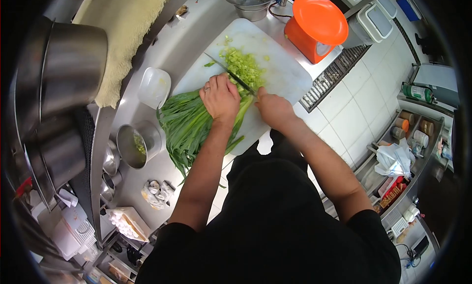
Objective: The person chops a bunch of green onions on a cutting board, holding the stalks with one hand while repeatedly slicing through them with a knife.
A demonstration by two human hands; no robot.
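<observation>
A bundle of long green leaves [186, 129] lies across a white cutting board [285, 75]. My left hand [220, 98] presses down on the bundle near its cut end, fingers curled. My right hand [273, 108] grips the handle of a dark knife [231, 73], whose blade rests on the greens just beyond my left fingers. A heap of chopped green pieces [244, 67] sits on the board past the blade.
An orange kitchen scale [314, 26] stands at the board's far right. A steel bowl [249, 1] sits beyond the board. A white square dish [154, 86], a steel pot [137, 144] with green scraps and a large pot [64, 68] are on the left. A yellow towel [125, 28] lies nearby.
</observation>
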